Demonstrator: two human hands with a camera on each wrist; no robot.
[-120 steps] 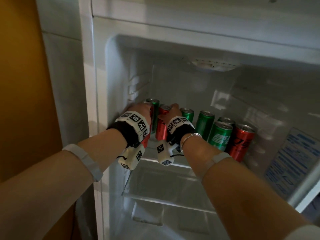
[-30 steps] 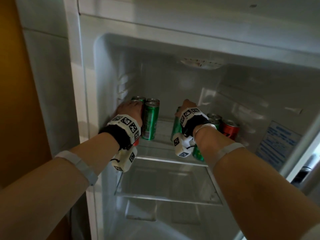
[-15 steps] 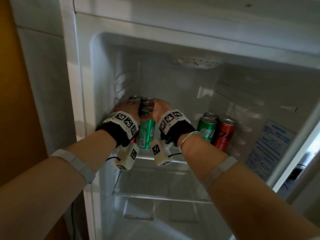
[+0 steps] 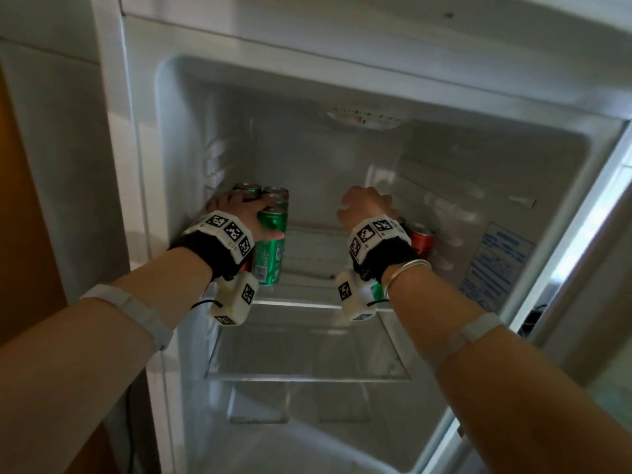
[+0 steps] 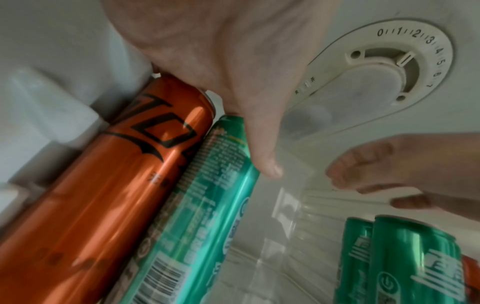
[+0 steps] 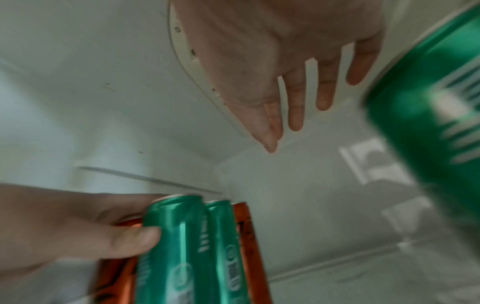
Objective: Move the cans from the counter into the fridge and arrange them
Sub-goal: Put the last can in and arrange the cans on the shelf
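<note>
Cans already stand upright on the fridge's top glass shelf [image 4: 301, 304], so we judge the carrying largely done and the arranging under way: measured from that shelf's front edge, one cluster is packed into the far left corner and a smaller group waits at the right end, bare glass between them. Our left hand [image 4: 239, 213] rests over the left cluster's tops, thumb laid against the green can [image 4: 272, 248] beside an orange can [image 5: 103, 185], while our right hand [image 4: 364, 208] hangs above the right group [image 4: 419, 239], fingers straight and loose, holding nothing. The slim cans look glossy and undented.
</note>
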